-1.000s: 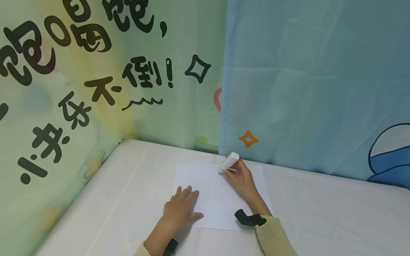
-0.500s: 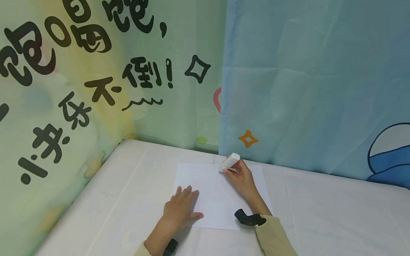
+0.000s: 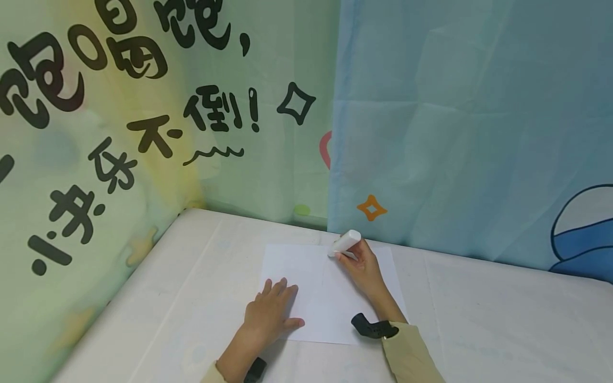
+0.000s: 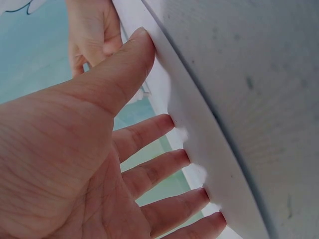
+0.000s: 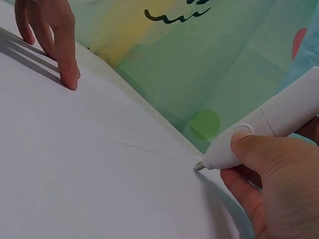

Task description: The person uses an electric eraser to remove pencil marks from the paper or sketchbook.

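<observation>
In the head view my right hand (image 3: 366, 272) grips a white electric eraser (image 3: 346, 242) near the far edge of a white paper sheet (image 3: 330, 303). The right wrist view shows the thumb on the round button of the eraser (image 5: 269, 122), fingers curled beneath its body. Its metal tip meets the paper (image 5: 84, 199) at the end of a faint thin line (image 5: 152, 152). Small crumbs are scattered beside that line. My left hand (image 3: 269, 313) rests on the left part of the sheet, fingers spread and nearly straight. In the left wrist view its fingertips (image 4: 167, 121) press the paper.
A white cloth covers the table (image 3: 201, 298) under the sheet. Behind it hang a green curtain with black lettering (image 3: 268, 181) and a blue curtain (image 3: 460, 159). Each wrist wears a black camera mount, the right one (image 3: 373, 326) over the sheet's near right corner.
The electric eraser has shifted slightly to the right along the far part of the sheet, my right hand moving with it. My left hand has stayed in place.
</observation>
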